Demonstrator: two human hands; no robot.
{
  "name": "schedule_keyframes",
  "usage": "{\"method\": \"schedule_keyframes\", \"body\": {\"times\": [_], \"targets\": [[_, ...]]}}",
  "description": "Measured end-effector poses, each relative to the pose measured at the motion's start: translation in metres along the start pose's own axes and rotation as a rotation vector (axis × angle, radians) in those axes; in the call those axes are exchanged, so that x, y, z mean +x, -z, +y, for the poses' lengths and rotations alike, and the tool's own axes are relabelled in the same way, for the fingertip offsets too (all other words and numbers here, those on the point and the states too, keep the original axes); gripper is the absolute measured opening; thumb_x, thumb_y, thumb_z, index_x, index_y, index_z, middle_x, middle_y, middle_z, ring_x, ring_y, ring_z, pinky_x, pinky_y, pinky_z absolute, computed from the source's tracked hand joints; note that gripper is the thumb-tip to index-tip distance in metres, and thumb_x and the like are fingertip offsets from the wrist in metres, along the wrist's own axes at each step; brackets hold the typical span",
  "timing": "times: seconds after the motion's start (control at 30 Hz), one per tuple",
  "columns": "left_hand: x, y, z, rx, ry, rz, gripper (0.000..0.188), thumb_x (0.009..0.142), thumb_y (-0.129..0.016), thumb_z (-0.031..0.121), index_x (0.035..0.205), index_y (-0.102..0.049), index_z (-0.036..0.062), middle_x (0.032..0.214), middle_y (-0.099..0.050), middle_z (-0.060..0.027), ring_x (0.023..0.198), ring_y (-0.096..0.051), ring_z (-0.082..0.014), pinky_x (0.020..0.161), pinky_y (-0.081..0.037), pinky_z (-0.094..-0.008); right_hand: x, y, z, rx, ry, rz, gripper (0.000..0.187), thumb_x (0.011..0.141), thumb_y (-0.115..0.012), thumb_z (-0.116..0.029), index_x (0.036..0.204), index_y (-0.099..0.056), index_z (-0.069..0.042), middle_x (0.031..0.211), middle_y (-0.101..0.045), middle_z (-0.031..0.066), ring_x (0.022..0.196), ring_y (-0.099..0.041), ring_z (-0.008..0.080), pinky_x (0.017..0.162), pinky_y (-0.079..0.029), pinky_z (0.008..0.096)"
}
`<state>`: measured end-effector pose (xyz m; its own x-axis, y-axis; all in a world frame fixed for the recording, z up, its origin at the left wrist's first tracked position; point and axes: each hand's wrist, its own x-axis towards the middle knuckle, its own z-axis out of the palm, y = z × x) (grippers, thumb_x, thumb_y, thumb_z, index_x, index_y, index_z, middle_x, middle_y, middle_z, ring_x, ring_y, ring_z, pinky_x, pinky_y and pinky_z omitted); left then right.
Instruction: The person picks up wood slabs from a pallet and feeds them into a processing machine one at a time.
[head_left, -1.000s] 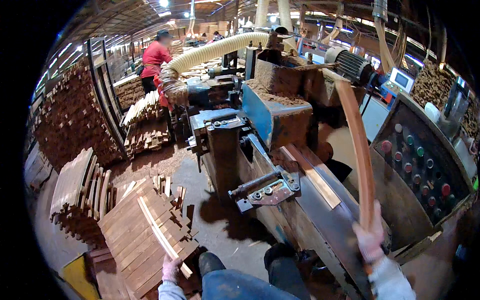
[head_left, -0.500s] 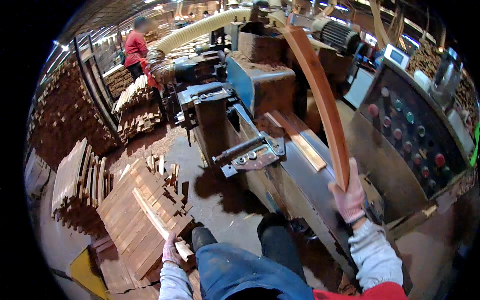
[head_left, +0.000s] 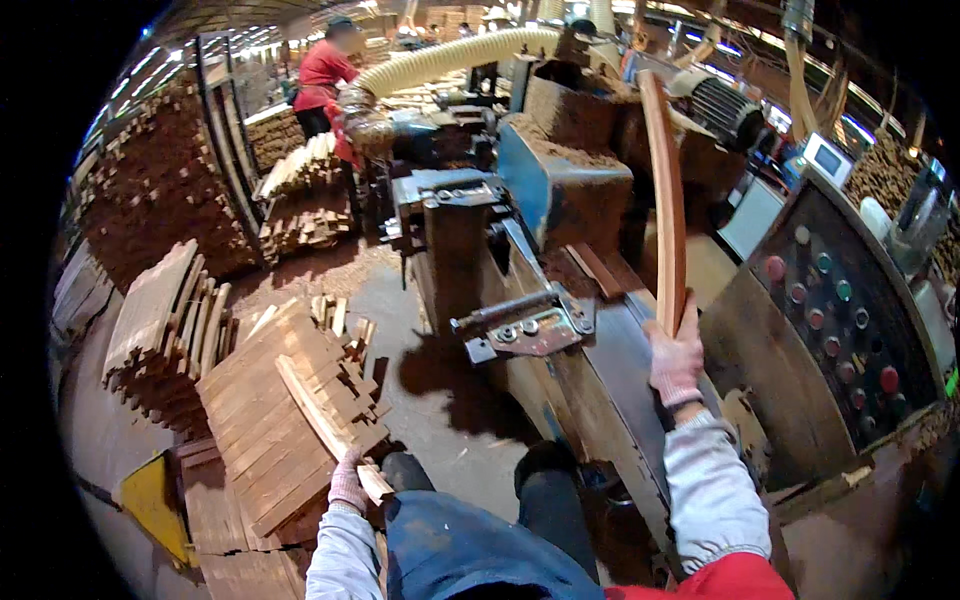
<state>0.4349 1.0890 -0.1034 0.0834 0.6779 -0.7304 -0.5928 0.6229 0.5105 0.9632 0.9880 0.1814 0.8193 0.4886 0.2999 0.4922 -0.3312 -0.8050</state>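
Note:
In my right hand [head_left: 678,362] I grip the lower end of a long reddish-brown wooden board [head_left: 665,200], raised nearly upright above the metal machine bed [head_left: 622,350]. A shorter wooden strip [head_left: 596,270] lies on that bed, running in beneath the machine's housing. At lower left, my gloved left hand [head_left: 348,485] is closed around the near end of a pale wooden strip [head_left: 308,405]. That strip slants over a stack of wooden boards [head_left: 260,410]; whether it rests on the stack I cannot tell.
A metal guide bracket [head_left: 535,322] juts from the bed's left side. The blue machine housing [head_left: 565,185] stands ahead, and a button panel [head_left: 840,300] stands at right. More stacked wood [head_left: 160,320] is at left. A person in red [head_left: 322,80] stands far back.
My right hand has shifted slightly left and up, and its board stands more upright. The strip on the bed has slid farther in under the housing. My left hand has barely moved.

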Motion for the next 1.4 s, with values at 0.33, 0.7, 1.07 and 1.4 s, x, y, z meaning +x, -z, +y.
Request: {"method": "schedule_keyframes", "body": {"times": [0.33, 0.7, 1.07, 1.4], "targets": [[0.009, -0.008, -0.02, -0.054, 0.025, 0.016, 0.031, 0.084, -0.079, 0.035, 0.093, -0.06, 0.0122, 0.078, -0.063, -0.0048, 0.067, -0.061, -0.0242, 0.063, -0.056, -0.045, -0.195, 0.245, 0.071, -0.871, -0.006, -0.408, 0.094, 0.067, -0.08, -0.025, 0.15, -0.04, -0.005, 0.111, -0.062, 0.021, 0.099, -0.057, 0.0405, 0.085, -0.048, 0.0484], [0.034, 0.002, -0.037, 0.064, -0.094, 0.127, 0.034, 0.086, -0.073, 0.038, 0.084, -0.056, 0.0086, 0.071, -0.057, -0.0103, 0.055, -0.056, -0.0287, 0.049, -0.053, -0.0447, -0.03, 0.07, 0.076, -0.353, 0.642, 0.168, 0.069, 0.084, -0.069, -0.014, 0.146, -0.043, 0.003, 0.119, -0.063, 0.0243, 0.117, -0.057, 0.0427, 0.102, -0.043, 0.0471], [0.024, 0.004, -0.023, 0.126, -0.117, 0.074, 0.031, 0.087, -0.069, 0.034, 0.089, -0.056, 0.0056, 0.069, -0.056, -0.0115, 0.054, -0.057, -0.028, 0.05, -0.054, -0.0437, -0.08, 0.074, 0.02, -0.074, 0.36, -0.128, 0.066, 0.088, -0.067, -0.014, 0.149, -0.044, -0.007, 0.133, -0.059, 0.0207, 0.123, -0.057, 0.0339, 0.106, -0.042, 0.0401], [0.006, -0.038, -0.042, 0.226, -0.508, 0.168, 0.061, 0.083, -0.069, 0.012, 0.138, -0.044, 0.0032, 0.108, -0.06, -0.0123, 0.085, -0.059, -0.0258, 0.076, -0.053, -0.0399, -0.195, 0.237, 0.057, -0.71, 0.454, -0.419, 0.044, 0.066, -0.07, -0.002, 0.109, -0.062, -0.003, 0.115, -0.059, 0.0181, 0.1, -0.056, 0.0406, 0.086, -0.046, 0.0503]]}}
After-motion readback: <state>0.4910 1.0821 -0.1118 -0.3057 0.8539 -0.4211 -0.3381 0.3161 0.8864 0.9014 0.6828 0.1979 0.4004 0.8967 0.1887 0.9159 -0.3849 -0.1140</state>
